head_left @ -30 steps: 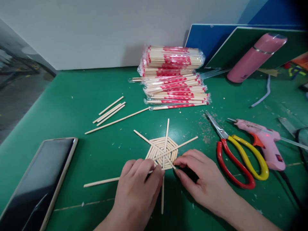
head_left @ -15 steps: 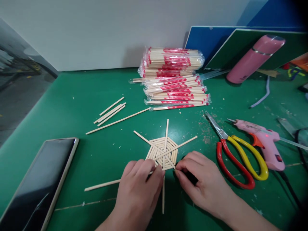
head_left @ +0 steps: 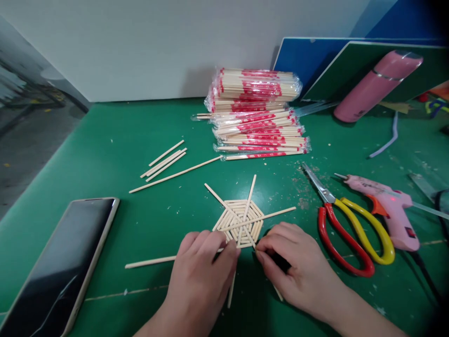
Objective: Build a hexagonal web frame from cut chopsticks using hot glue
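Observation:
A hexagonal web of wooden chopsticks lies before me, with short pieces set in rings between long crossing spokes that jut out past the rim. My left hand is closed on its lower left edge, thumb and fingers pinched together. From under that hand a chopstick runs out to the left. At the lower right corner my right hand pinches a spoke between thumb and fingertips. The end of a chopstick shows below this hand. My fingers hide the web's lower edge in part.
Scissors with red and yellow handles and a pink glue gun lie right. Wrapped chopsticks are piled behind; loose cut sticks lie back left. A phone is left; a pink bottle leans against boards.
The web has turned slightly clockwise under my hands, its upper spokes swinging right. A chopstick end now shows below my right hand. The whole view has shifted a little.

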A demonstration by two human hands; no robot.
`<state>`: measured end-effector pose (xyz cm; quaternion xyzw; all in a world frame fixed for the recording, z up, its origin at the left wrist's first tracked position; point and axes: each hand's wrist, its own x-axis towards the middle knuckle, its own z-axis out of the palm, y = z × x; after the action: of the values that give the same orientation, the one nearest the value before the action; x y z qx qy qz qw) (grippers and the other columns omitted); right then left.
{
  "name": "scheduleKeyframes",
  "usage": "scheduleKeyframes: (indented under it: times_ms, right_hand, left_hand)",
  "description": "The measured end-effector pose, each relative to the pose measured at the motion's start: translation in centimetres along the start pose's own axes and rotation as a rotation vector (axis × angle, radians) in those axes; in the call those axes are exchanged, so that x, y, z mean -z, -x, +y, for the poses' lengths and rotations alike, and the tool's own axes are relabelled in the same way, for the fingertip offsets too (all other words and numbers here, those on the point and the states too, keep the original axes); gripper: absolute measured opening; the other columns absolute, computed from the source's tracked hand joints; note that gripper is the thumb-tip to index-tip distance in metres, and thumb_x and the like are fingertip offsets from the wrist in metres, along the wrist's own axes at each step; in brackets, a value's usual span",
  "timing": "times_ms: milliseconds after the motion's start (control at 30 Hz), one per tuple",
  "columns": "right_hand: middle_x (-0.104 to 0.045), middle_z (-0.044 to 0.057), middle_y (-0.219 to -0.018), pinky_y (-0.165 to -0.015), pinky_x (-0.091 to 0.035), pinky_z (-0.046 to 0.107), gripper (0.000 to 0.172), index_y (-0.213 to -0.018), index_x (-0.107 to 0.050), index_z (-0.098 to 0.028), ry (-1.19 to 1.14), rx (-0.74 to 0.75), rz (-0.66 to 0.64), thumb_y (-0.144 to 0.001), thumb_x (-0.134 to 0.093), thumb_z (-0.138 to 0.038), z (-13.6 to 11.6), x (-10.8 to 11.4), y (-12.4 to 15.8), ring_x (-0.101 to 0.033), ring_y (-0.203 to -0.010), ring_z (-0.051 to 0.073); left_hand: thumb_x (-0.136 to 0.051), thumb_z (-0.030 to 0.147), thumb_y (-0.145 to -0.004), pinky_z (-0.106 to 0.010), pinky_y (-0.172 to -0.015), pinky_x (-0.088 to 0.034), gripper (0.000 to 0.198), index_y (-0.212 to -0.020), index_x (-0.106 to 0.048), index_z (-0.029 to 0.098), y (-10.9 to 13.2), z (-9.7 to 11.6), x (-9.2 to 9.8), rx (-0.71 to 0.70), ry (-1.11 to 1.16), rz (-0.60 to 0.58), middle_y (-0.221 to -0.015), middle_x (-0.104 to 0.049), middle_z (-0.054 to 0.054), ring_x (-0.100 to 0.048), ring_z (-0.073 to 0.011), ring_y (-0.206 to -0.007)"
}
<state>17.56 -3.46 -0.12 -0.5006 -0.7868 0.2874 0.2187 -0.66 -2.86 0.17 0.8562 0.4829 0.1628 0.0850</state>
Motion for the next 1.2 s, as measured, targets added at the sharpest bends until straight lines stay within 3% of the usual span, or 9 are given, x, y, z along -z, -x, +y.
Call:
scheduleKeyframes:
  times_ms: [733, 1200]
  right_hand:
    - [-0.052, 0.002, -0.070, -0.059, -0.030, 0.029, 0.011, -0.074, -0.053, -0.018, -0.005, -0.013, -0.023, -0.080, -0.045, -0.018, 0.13, -0.02, 0.03, -0.044, -0.068, 0.015]
    - [-0.052, 0.001, -0.070, -0.060, -0.030, 0.028, 0.010, -0.073, -0.053, -0.018, 0.009, -0.009, -0.011, -0.079, -0.046, -0.018, 0.22, -0.14, -0.20, -0.044, -0.067, 0.014]
  left_hand:
    - [-0.041, 0.017, -0.082, -0.031, -0.061, -0.033, 0.020, -0.074, -0.059, 0.018, 0.09, 0.05, -0.19, 0.058, 0.139, -0.053, -0.072, -0.053, -0.003, -0.044, -0.0160, -0.067]
    - [-0.041, 0.018, -0.082, -0.031, -0.061, -0.031, 0.018, -0.075, -0.058, 0.018, 0.22, -0.09, -0.26, 0.044, 0.098, -0.091, -0.072, -0.052, -0.003, -0.044, -0.0166, -0.068]
